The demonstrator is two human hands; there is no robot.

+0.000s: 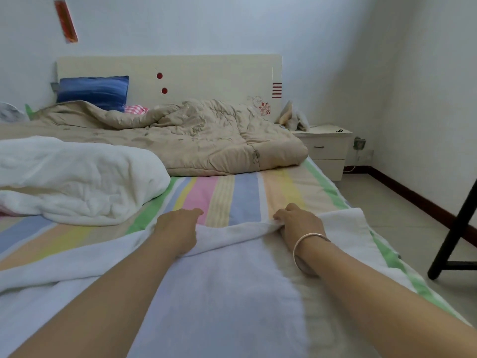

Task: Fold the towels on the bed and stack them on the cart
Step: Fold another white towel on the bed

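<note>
Right hand [296, 223] fingers pinched far edge of white towel [219, 293], spread on bed [232, 192] under both forearms. Left hand [178, 228] at same edge, grip unclear. First fold seemingly just beginning. Crumpled white towels [77, 182] left of fingers awaited folding; stacking all remained.

Loads of background stuff here. There's a crumpled beige quilted duvet [206, 140] bunched up just in front of a cream headboard with two red dots [206, 76]. A shiny blue pillow [94, 91] leans on the headboard's left end, and a pink-and-white checked cushion [135, 109] pokes out beside it. A small white two-drawer nightstand [326, 148] sits on the right with some pale crumpled bags [294, 116] on top. A grey wall socket [359, 143] is just past it, a dark red skirting board [413, 197] runs along the floor, and there's a red paper strip [65, 20] high on the wall.
</note>
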